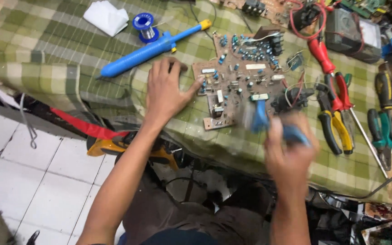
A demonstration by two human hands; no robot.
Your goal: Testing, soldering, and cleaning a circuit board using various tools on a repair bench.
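Green checked cloth (60, 50): covers the whole work surface; everything below lies on it.

Brown circuit board (239, 75): lies flat, component side up, at the middle of the cloth, studded with blue capacitors and white parts. Red and white wires trail off its right edge.

Our left hand (166, 88): spread flat on the cloth at the board's left edge, fingers released and splayed, the index fingertip touching the board's rim. It grasps nothing.

Our right hand (289, 147): blurred, raised over the near right corner of the board, clenched around a blue-handled tool (268, 124). We cannot tell what kind of tool it is; its blue end sits just above the board's lower right edge.

Blue desoldering pump (153, 47): long tube with a yellow tip, lying slantwise beyond the left hand, apart from it.

Grey meter (352, 34): at the far right, beside a tangle of red leads.

Pliers with red and yellow handles (336, 118): lying right of the board, near our right hand.

Red-handled screwdriver (323, 56): just beyond the pliers, pointing toward us.

Green-handled pliers (379, 136): farther right, near the cloth's edge.

White folded cloth (106, 17): far left corner.

Solder spool (144, 25): blue reel, just beside the white cloth and touching the pump's far side.

Below the table edge: white floor tiles (23, 159).
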